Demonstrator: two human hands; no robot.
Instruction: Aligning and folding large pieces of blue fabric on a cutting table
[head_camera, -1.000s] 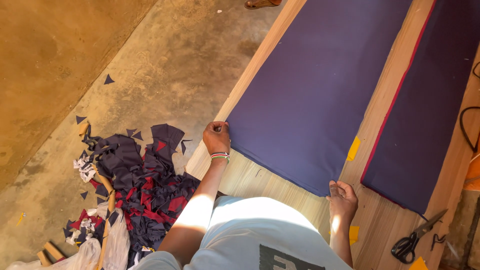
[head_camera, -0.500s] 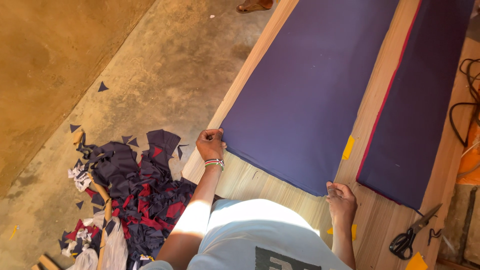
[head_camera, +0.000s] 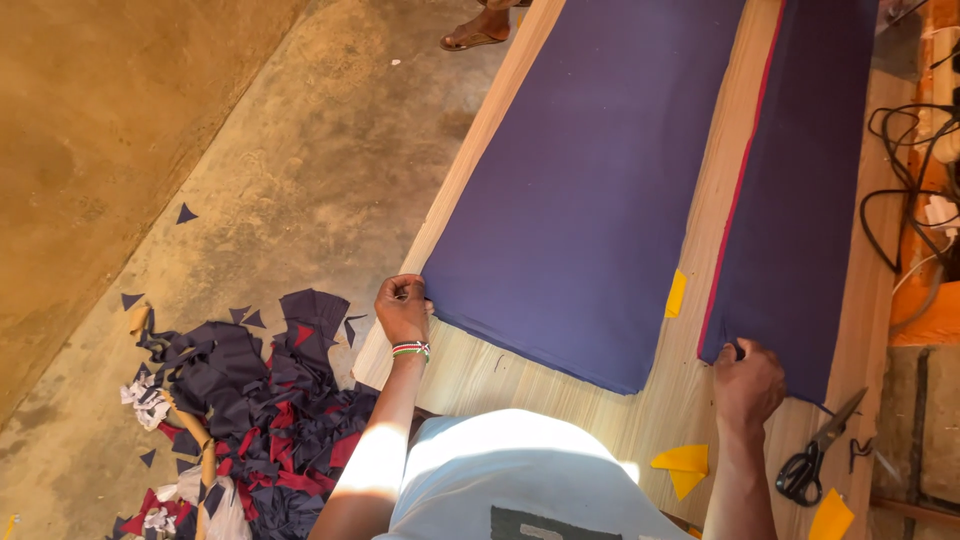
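Bare concrete floor is showing on the left, with a heap of navy and red fabric scraps lying at the foot of a long wooden surface that is running away from the camera. Two lengths of navy cloth are lying flat on it: a wide navy piece on the left, and a narrower navy piece with a red edge on the right, with a strip of bare wood between them.

The left hand is pinching the near left corner of the wide piece, fingers closed on the cloth right at the surface's edge. The right hand is resting closed on the near corner of the red-edged piece; whether it is gripping the cloth or only pressing it down cannot be told. Black scissors are lying just to the right of that hand, untouched. Small yellow paper bits are sitting on the wood near the body, another yellow slip between the two cloths. Dark cables are trailing along the far right, and a sandalled foot of another person is standing at the top.

Judging by the hands, the cloth is being squared up at its near end. Any next move is calling for keeping both corners taut and flat.
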